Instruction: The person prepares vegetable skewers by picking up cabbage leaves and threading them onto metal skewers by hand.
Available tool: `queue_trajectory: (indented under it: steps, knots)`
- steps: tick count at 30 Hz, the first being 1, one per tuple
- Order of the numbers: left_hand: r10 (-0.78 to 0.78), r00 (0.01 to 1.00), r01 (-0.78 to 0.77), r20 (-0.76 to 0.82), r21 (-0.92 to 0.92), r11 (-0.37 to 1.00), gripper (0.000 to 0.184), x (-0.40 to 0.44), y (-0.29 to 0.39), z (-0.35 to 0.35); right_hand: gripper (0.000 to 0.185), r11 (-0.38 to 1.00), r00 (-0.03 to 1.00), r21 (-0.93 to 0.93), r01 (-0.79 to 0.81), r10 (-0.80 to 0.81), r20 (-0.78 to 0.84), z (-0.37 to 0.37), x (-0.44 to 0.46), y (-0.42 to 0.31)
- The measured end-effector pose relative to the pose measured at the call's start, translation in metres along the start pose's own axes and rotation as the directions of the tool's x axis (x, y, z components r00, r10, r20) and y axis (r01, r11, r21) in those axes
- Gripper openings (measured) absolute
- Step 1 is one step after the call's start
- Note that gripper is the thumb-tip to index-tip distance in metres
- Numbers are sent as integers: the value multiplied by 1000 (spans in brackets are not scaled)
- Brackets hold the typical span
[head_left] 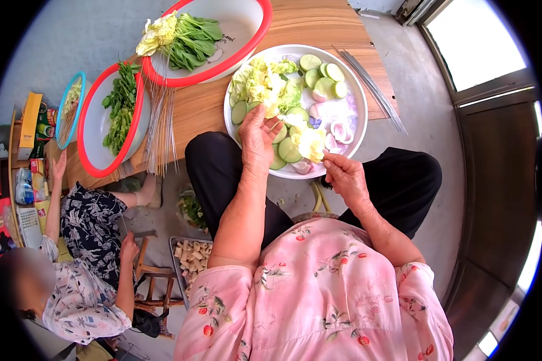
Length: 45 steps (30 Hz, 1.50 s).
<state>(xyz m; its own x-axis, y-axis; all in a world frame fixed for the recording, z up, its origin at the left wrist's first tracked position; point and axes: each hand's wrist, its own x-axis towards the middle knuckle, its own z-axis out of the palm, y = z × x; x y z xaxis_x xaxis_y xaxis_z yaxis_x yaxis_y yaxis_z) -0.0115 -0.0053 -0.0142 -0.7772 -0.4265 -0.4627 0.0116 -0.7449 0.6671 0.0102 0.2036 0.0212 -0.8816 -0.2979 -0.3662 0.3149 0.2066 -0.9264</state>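
Observation:
A round white plate [360,138] in front of me bears pale yellow-green cabbage leaves [262,81], green-edged cucumber or squash slices [289,150], and pinkish-white onion pieces [341,131]. My right hand [347,178] is at the plate's near edge, thumb and finger pinched on a small yellow cabbage leaf [311,145]. Over the plate's left side, my left hand [260,139] has its fingers curled in close to the leaves. What lies between its fingertips is hidden.
Thin metal skewers [373,87] lie right of the plate; more skewers [161,129] overhang the table's near edge. Red-rimmed basins [247,45] hold greens [193,39]. A co-worker [90,289] sits at left. Below is a tray of pale chunks [193,259].

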Motion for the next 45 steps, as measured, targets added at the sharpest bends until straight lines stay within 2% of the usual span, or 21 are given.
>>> queue_trajectory:
  steps: [2,8,13,21,25,29,40,45]
  knots:
    - [-10,1000,11,16,-53,999,26,-1,0,0,20,999,999,-36,34,-33,4,-3,0,4]
    - [-8,1000,8,5,-27,1000,24,-8,6,5,18,984,991,-130,121,-127,-42,-7,0,7]
    - [-9,1000,9,-18,-5,1000,21,-7,7,7,17,909,951,-303,284,-307,-29,-8,-1,6]
    - [38,999,-38,-5,-36,999,14,-6,9,3,18,876,931,-365,315,-359,-61,-9,-6,1]
    - [83,997,-83,4,53,995,17,-6,10,1,17,859,936,-419,294,-348,-57,-17,-10,4]
    - [85,996,-87,24,122,989,17,-6,8,1,16,874,925,-373,311,-368,-92,-18,-12,3]
    - [-22,997,21,75,17,1000,10,-16,14,6,15,802,895,-454,388,-446,-22,-15,-8,10]
    - [-16,996,14,88,21,1000,8,-12,14,-3,16,801,914,-490,344,-405,-18,-17,-11,3]
